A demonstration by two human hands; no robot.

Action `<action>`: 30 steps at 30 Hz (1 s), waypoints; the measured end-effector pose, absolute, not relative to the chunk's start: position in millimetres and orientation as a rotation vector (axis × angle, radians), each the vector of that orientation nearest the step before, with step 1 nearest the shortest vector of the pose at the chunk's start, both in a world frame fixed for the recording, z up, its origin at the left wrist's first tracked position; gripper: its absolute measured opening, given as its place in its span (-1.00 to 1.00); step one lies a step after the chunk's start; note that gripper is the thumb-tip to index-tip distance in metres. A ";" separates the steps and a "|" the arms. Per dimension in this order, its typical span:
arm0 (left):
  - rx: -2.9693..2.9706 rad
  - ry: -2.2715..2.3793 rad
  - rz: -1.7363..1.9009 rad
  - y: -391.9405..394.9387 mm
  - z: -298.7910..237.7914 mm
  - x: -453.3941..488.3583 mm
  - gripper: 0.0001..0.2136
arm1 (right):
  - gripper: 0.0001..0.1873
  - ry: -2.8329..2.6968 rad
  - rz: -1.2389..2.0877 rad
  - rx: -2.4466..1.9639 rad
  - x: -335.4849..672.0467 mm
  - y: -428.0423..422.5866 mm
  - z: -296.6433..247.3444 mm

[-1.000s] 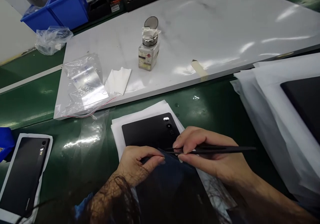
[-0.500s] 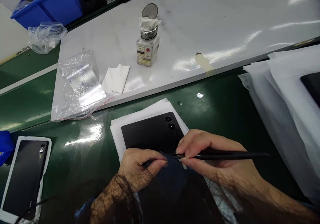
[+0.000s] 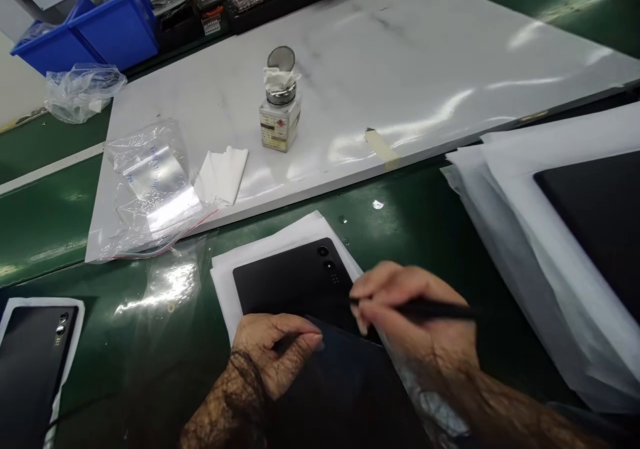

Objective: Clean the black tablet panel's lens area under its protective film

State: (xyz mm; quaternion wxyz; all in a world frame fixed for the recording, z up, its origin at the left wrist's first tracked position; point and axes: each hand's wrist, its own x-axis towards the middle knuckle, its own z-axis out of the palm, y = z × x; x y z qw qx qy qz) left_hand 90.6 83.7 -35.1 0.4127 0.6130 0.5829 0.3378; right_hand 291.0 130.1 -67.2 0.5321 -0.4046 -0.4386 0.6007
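A black tablet back cover with camera holes lies on white sheets on the green belt. My left hand pinches the edge of a dark film that lies over the cover's near part. My right hand, blurred by motion, is closed around black tweezers; their tip sits at the film's upper edge near the camera holes.
A white board carries a glass solvent bottle, a folded wipe and a clear bag. Another black cover lies at the left. Stacked white sheets with a black panel sit at the right. Blue bins stand at the back.
My right hand with the tweezers has shifted a little and is now blurred. The view has tipped downward and right. My left hand keeps its pinch on the film.
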 end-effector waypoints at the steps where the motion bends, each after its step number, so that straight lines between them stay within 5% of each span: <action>1: 1.530 1.479 0.873 83.7 -35.4 91.6 -0.93 | -0.69 -0.908 1.418 -1.017 286.8 136.8 -69.0; 6: 1.517 1.541 0.963 85.1 -28.0 96.0 -0.88 | -0.54 -0.616 1.509 -1.093 276.6 162.6 -82.7; 30: 1.375 1.515 1.006 85.6 -22.6 98.2 -0.85 | -0.50 -0.623 1.515 -1.119 272.9 160.7 -87.4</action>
